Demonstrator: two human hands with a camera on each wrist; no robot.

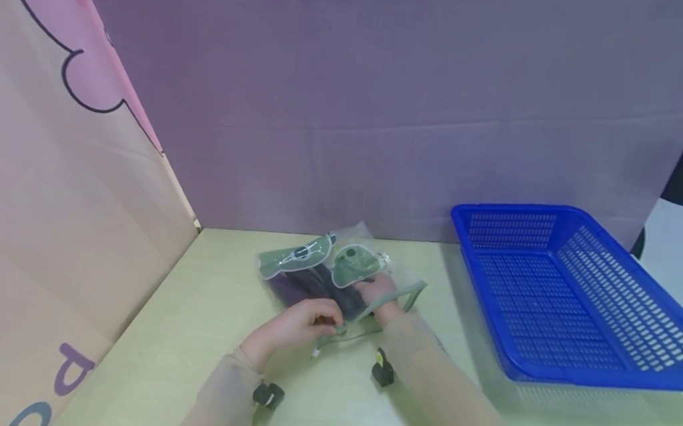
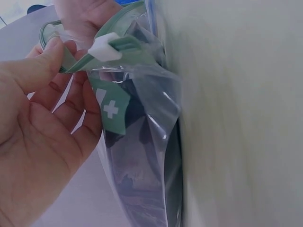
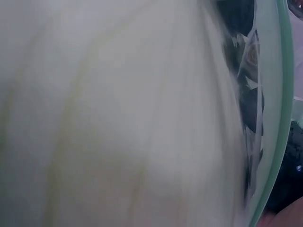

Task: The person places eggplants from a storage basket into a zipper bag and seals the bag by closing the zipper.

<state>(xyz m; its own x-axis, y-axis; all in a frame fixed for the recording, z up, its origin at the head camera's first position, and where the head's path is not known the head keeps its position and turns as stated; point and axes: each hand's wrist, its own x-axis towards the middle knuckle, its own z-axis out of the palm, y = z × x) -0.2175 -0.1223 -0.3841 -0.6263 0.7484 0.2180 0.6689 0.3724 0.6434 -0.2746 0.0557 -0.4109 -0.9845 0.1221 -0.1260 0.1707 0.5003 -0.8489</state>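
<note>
A clear zip pouch [image 1: 357, 264] with green cartoon prints and a green-edged mouth lies on the table, a dark folded item [image 1: 302, 285] inside it. With thumb and fingers my left hand [image 1: 296, 326] pinches the green edging [image 2: 71, 64] at the mouth, close to a white zip slider [image 2: 105, 48]. My right hand [image 1: 380, 291] reaches through the mouth into the pouch; its fingertips are hidden by the print and the dark item, so I cannot tell whether it grips anything. A pale sleeve [image 3: 132, 113] fills most of the right wrist view, beside the green edging [image 3: 279, 113].
To the right stands a blue plastic basket [image 1: 550, 310] with slotted walls. A purple cloth backdrop [image 1: 338, 106] rises behind the pale table [image 1: 188, 321], and a printed cloth [image 1: 65, 204] hangs along the left side.
</note>
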